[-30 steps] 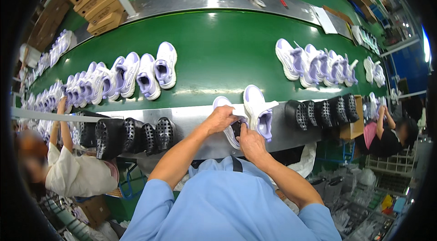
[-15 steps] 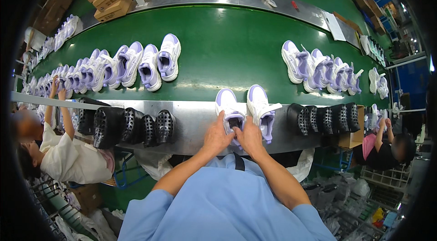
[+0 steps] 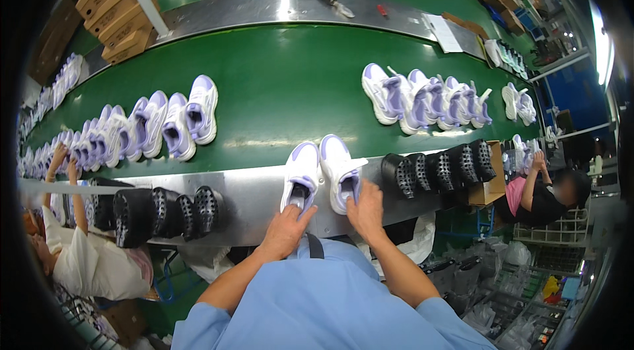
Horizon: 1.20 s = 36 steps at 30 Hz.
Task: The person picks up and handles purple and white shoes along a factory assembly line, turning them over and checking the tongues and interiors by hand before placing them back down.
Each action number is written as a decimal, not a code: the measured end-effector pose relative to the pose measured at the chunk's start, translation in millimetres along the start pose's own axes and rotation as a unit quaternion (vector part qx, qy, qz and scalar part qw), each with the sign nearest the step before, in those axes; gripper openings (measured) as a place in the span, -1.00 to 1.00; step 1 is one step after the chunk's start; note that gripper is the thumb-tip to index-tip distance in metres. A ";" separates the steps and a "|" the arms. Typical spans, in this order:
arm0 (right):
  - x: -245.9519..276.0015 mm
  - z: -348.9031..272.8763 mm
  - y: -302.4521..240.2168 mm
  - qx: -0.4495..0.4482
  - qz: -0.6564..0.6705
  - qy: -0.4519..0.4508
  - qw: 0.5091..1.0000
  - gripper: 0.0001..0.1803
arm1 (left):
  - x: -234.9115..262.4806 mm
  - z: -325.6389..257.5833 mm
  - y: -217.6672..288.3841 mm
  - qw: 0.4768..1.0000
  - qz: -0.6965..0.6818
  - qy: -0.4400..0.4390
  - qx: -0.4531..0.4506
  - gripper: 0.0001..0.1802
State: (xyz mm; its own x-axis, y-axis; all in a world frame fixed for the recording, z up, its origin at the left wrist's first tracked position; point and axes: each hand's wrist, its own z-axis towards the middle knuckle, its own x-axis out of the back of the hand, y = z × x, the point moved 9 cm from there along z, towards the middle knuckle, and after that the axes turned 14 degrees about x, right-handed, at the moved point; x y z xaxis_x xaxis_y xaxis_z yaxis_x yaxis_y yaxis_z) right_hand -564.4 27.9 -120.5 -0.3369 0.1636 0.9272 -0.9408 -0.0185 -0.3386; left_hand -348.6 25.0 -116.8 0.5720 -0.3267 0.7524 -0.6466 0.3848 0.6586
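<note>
In front of me, a pair of white and lilac sneakers stands side by side on the metal edge of the table, toes pointing away. My left hand [image 3: 285,228] is closed at the heel of the left sneaker [image 3: 303,166], whose dark inside shows. The heel of the right sneaker [image 3: 335,164] is between the fingers of my right hand [image 3: 367,212]; a pale strap sticks out from this shoe's right side. Part of each heel is hidden behind my fingers.
Rows of similar sneakers [image 3: 154,124] line the green table at left and more sneakers [image 3: 414,102] at right. Black perforated shoe forms [image 3: 207,211] flank me. Cartons [image 3: 122,6], a cutting tool [image 3: 328,1] and white paper [image 3: 443,34] lie beyond. A co-worker [image 3: 92,244] sits on each side.
My view has shifted to the right. My left hand has drawn back from the left sneaker's opening to its heel, and my right hand has moved from that shoe to the right sneaker's heel.
</note>
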 end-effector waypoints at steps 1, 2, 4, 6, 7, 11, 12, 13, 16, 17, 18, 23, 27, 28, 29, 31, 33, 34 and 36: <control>-41.3 -17.6 35.2 -0.134 0.104 -0.093 0.981 -0.46 | -25.8 7.6 -0.8 0.997 0.026 -0.066 0.018 -0.33; -58.3 -19.1 39.8 -0.159 0.130 -0.111 0.972 -0.42 | -49.8 7.8 -7.8 0.989 0.065 -0.128 0.048 -0.30; -73.9 -22.1 18.3 -0.080 0.185 -0.124 0.972 -0.43 | -57.9 23.5 9.3 0.988 0.048 -0.141 0.042 -0.24; -62.6 -14.7 17.9 -0.075 0.236 -0.150 0.957 -0.43 | -55.4 34.3 18.1 0.970 0.061 -0.188 0.138 -0.26; -54.3 -3.6 11.3 -0.061 0.291 -0.178 0.938 -0.42 | -61.1 37.7 15.5 0.966 0.096 -0.191 0.146 -0.37; 31.4 77.5 72.1 0.047 0.126 -0.103 0.986 -0.34 | -58.4 79.6 -2.8 0.974 0.149 -0.071 0.153 -0.63; 49.2 102.8 96.2 0.056 0.041 -0.069 0.995 -0.31 | -53.2 97.0 -10.7 0.974 0.159 -0.057 0.151 -0.64; 54.0 126.9 119.2 0.060 -0.016 -0.085 0.994 -0.27 | -44.6 115.5 -18.9 0.975 0.162 -0.013 0.155 -0.67; 40.6 187.1 171.9 0.044 -0.169 -0.146 0.974 -0.16 | -34.0 176.1 -74.3 0.980 0.124 0.016 0.154 -0.69; 28.5 195.9 197.4 0.083 -0.170 -0.130 0.973 -0.09 | -32.5 189.7 -81.2 0.979 0.115 0.007 0.168 -0.60; 17.6 202.7 209.7 0.061 -0.161 -0.162 0.972 -0.07 | -14.7 191.1 -68.1 0.974 0.136 0.027 0.182 -0.50; -17.8 217.6 268.0 0.037 -0.143 -0.082 0.986 -0.51 | 65.7 103.0 -11.5 0.976 0.055 0.150 0.147 -0.61; 6.4 229.0 234.8 -0.031 -0.241 -0.125 0.962 -0.38 | 110.3 -60.5 -53.6 0.901 0.035 0.317 0.292 -0.83; 28.7 226.0 192.9 -0.038 -0.301 -0.111 0.946 -0.33 | 118.2 -105.7 -75.6 0.865 0.042 0.352 0.354 -0.85; 43.8 228.2 152.8 -0.036 -0.267 -0.096 0.958 -0.32 | 123.8 -148.3 -100.2 0.821 0.009 0.382 0.425 -0.84; 19.6 231.3 108.9 0.109 -0.143 -0.061 0.982 -0.34 | 125.7 -222.0 -154.3 0.731 -0.049 0.424 0.532 -0.83; 7.0 217.5 24.2 0.291 0.021 -0.052 0.955 -0.39 | 125.8 -279.3 -195.9 0.641 -0.129 0.460 0.601 -0.81; 3.1 205.2 -39.2 0.336 0.053 -0.072 0.938 -0.41 | 127.9 -298.5 -213.2 0.592 -0.185 0.479 0.622 -0.78; -6.9 185.5 -143.7 0.361 0.161 -0.129 0.909 -0.41 | 137.0 -325.7 -236.9 0.565 -0.217 0.559 0.567 -0.74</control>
State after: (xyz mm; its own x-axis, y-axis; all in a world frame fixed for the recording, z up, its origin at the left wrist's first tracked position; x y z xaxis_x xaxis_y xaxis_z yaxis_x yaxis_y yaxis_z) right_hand -434.0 -153.6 -48.5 -0.5097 -0.2008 0.8366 -0.5397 -0.6827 -0.4927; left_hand 47.3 170.2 -172.6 0.3536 0.8152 0.4587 0.1316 -0.5289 0.8384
